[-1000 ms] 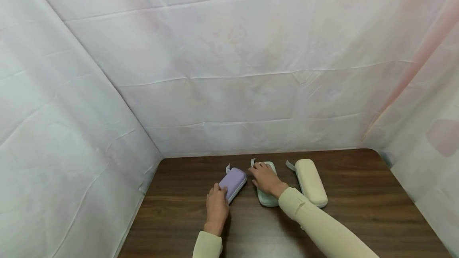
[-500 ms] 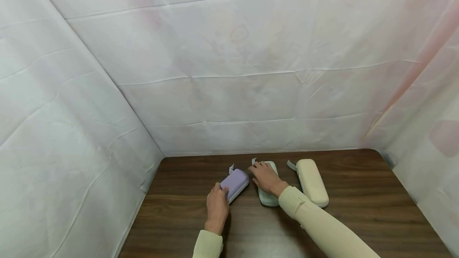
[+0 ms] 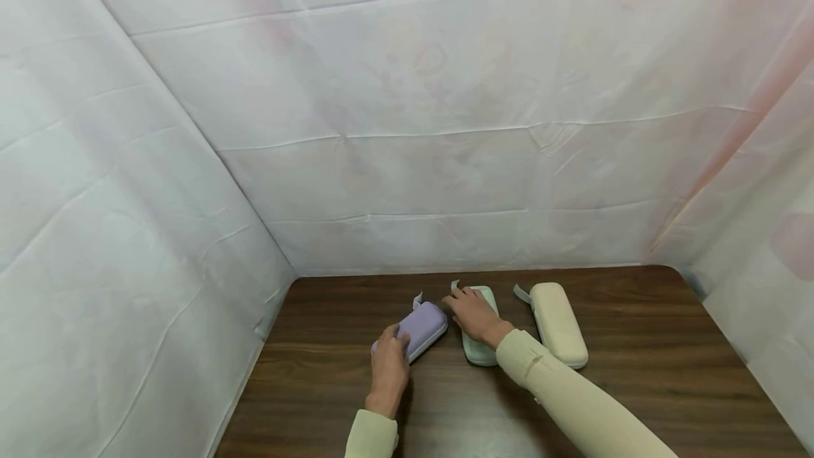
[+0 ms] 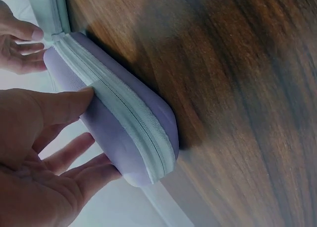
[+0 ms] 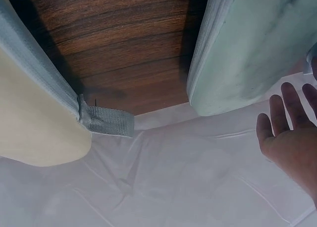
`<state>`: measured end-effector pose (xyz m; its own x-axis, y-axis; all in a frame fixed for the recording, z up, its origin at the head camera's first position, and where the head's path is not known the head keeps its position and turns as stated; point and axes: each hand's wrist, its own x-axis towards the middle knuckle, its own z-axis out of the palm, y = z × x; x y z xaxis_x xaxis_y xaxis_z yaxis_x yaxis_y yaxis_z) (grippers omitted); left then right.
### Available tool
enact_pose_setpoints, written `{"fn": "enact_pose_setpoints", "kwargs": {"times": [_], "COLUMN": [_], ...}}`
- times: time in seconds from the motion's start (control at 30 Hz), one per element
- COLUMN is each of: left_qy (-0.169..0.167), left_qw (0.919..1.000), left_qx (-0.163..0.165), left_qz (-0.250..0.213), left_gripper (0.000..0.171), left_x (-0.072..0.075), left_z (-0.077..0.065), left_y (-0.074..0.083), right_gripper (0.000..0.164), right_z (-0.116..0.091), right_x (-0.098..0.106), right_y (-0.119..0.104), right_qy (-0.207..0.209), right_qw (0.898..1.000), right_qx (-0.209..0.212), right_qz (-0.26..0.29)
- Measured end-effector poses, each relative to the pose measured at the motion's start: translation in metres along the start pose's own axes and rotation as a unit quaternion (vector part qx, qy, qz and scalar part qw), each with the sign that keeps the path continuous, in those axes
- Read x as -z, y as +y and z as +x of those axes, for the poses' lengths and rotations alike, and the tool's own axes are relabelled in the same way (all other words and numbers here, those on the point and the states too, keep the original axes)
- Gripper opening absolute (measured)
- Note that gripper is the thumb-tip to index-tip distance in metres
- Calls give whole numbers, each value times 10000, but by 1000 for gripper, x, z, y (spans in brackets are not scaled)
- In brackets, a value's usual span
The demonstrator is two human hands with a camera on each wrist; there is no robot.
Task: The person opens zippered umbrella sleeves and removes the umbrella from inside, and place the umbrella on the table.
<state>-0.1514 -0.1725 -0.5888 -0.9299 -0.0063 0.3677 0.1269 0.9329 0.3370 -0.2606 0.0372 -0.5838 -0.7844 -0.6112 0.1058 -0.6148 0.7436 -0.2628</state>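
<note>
In the head view my left hand (image 3: 389, 366) grips the near end of a purple zip-up hard case (image 3: 425, 325). The left wrist view shows the thumb (image 4: 74, 100) on the case's pale zip side and the other fingers against its far side. My right hand (image 3: 475, 313) lies across a mint-green zip-up case (image 3: 480, 352), covering its middle. In the right wrist view this hand (image 5: 294, 140) shows extended fingers close to the green case (image 5: 247, 53); whether they press on it is unclear there. The purple case touches or nearly touches the green one in the left wrist view.
A cream zip-up case (image 3: 559, 324) with a grey strap tab (image 5: 111, 120) stands right of the green one, beside the right forearm. All three cases lie on a dark wooden table (image 3: 305, 366). White patterned sheets (image 3: 407, 175) hang behind and at both sides.
The left hand has turned the purple case slightly clockwise, its far end shifting right toward the green case. The right hand stays on the green case. The head view has drifted slightly.
</note>
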Motion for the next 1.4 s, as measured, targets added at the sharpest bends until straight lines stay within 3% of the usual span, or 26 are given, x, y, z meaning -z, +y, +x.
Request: {"fn": "enact_pose_setpoints", "kwargs": {"times": [0.3, 0.7, 0.93, 1.2, 1.4], "left_qy": [-537, -796, -938, -1020, -1150], "left_qw": [9978, 9961, 9947, 9929, 9903], "left_qx": [312, 203, 99, -326, -429], "left_qz": [-234, -330, -419, -519, -655], "left_gripper": [32, 31, 30, 33, 35], "left_x": [2, 8, 11, 16, 15], "left_z": [-2, -1, -1, -3, -6], "left_y": [-4, -4, -7, -13, -15], "right_gripper": [39, 39, 34, 25, 20], "right_z": [2, 4, 5, 7, 7], "right_x": [-3, -8, -9, -12, -14], "right_y": [1, 6, 8, 7, 6], "right_qy": [66, 0, 113, 215, 256], "right_qw": [9999, 9993, 9983, 9962, 9931], "right_qx": [123, 303, 434, 688, 830], "right_qz": [-95, -233, -361, -498, -794]}}
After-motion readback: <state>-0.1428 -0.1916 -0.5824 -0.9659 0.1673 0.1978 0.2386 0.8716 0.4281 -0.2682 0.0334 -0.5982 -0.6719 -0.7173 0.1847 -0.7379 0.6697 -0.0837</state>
